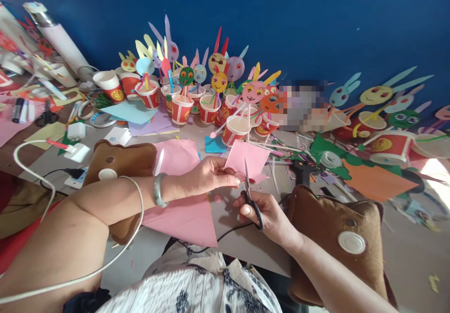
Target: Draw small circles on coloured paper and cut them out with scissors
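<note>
My left hand (211,174) pinches a small pink paper sheet (248,158) by its lower left corner, above the grey table. My right hand (269,217) grips black-handled scissors (250,195), whose blades point up into the sheet's lower edge. A small pink paper circle (218,199) lies on the table just below my left hand. A larger pink sheet (186,217) lies under my left forearm. A green bangle (159,190) sits on my left wrist.
Several red paper cups with rabbit faces on straws (218,102) stand in a row along the blue wall. Two brown pouches (117,160) (337,242) lie left and right of my hands. Coloured paper, tape rolls (101,116) and a white cable (31,172) cover the left side.
</note>
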{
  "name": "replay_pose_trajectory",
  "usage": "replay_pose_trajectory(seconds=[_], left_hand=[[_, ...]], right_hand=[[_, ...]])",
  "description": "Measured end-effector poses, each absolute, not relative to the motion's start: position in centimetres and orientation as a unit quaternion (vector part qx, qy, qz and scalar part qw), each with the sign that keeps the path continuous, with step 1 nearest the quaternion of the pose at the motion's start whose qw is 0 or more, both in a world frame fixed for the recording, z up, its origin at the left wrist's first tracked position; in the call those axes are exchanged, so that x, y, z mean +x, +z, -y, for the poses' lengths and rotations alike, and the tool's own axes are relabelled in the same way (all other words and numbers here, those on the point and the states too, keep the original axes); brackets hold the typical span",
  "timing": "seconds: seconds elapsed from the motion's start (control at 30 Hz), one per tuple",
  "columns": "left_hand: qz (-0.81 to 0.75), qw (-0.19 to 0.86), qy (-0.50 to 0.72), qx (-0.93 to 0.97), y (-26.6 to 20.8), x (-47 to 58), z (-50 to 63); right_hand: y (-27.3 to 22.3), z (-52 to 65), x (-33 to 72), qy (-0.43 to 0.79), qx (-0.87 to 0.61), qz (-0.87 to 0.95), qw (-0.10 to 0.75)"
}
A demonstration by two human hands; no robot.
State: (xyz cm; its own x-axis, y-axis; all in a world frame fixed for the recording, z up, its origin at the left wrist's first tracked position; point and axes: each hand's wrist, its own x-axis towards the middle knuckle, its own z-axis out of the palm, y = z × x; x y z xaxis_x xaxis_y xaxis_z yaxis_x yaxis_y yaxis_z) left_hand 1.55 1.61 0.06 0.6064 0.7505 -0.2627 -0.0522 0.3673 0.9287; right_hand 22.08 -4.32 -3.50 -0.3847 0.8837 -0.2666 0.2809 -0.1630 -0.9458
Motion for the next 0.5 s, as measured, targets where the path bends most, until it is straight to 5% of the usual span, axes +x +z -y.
replay_pose_trajectory(seconds=[0.5], left_hand=[[-0.314,0.754,0.272,0.509,-0.17,1.22,-1.74]], right_hand=[[-3.08,4.45,22.07,0.587,-0.491,0.595,0.245]])
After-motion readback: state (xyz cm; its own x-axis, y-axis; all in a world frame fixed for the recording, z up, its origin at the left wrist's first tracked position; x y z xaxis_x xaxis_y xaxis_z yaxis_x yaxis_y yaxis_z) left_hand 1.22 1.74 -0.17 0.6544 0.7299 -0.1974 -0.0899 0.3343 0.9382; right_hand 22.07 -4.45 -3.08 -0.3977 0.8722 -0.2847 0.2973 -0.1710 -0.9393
